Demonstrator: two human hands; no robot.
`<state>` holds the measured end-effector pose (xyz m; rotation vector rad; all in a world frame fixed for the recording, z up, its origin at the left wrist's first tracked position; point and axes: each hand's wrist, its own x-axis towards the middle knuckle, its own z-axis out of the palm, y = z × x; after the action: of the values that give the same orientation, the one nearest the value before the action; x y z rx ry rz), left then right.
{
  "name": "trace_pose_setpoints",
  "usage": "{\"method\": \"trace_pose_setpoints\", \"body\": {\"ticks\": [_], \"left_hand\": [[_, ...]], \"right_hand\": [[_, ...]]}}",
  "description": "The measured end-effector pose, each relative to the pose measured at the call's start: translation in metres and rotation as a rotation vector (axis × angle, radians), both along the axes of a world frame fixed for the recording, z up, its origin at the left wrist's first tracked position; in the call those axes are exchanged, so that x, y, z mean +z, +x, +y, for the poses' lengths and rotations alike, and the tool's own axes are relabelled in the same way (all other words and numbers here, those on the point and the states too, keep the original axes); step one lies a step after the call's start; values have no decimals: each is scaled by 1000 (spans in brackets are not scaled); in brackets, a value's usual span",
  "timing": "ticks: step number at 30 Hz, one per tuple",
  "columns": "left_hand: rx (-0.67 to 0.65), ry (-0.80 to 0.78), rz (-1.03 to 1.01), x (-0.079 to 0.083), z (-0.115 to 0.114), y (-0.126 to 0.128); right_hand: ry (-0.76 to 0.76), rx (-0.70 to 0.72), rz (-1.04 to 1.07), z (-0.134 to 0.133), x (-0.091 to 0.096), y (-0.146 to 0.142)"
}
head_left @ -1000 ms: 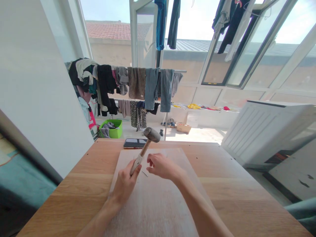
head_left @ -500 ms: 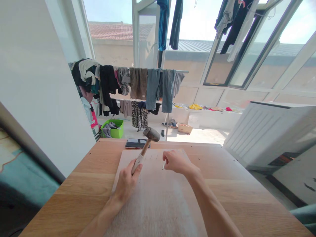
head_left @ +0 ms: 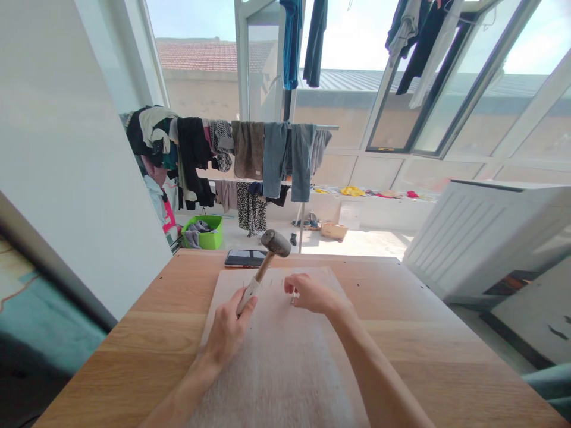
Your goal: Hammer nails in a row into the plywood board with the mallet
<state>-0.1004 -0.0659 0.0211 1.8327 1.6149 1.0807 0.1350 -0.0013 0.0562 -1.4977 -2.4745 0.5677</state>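
My left hand [head_left: 228, 330] is closed round the wooden handle of a hammer [head_left: 266, 259], whose grey head is raised above the far part of a pale wooden board [head_left: 276, 362]. My right hand [head_left: 307, 293] pinches a small nail [head_left: 293, 299] upright on the board, just right of the hammer handle. The board lies on a wooden table [head_left: 143, 333].
A dark phone [head_left: 245, 258] lies at the table's far edge behind the hammer. Beyond the table stand a clothes rack [head_left: 267, 151] hung with garments, a green basket [head_left: 203, 232] and open windows. A white wall panel [head_left: 66, 148] rises at left, a white slatted panel [head_left: 486, 232] at right.
My right hand picked a nail up from the board near the left hand, carried it right and farther away, then shifted slightly left, holding it upright. The hammer stayed raised.
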Motion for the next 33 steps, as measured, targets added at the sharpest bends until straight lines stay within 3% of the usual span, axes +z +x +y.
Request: {"method": "trace_pose_setpoints", "body": {"ticks": [8, 14, 19, 25, 33], "left_hand": [[-2, -16, -2, 0, -1, 0], [-14, -28, 0, 1, -2, 1], [-32, -36, 17, 0, -2, 0], [-33, -17, 50, -1, -1, 0], [-34, -17, 60, 0, -2, 0]], "right_hand": [[-46, -55, 0, 1, -9, 0], [21, -204, 205, 21, -16, 45], [61, -374, 333, 35, -38, 76], [-69, -333, 377, 36, -54, 80], [-13, -303, 417, 36, -54, 84]]}}
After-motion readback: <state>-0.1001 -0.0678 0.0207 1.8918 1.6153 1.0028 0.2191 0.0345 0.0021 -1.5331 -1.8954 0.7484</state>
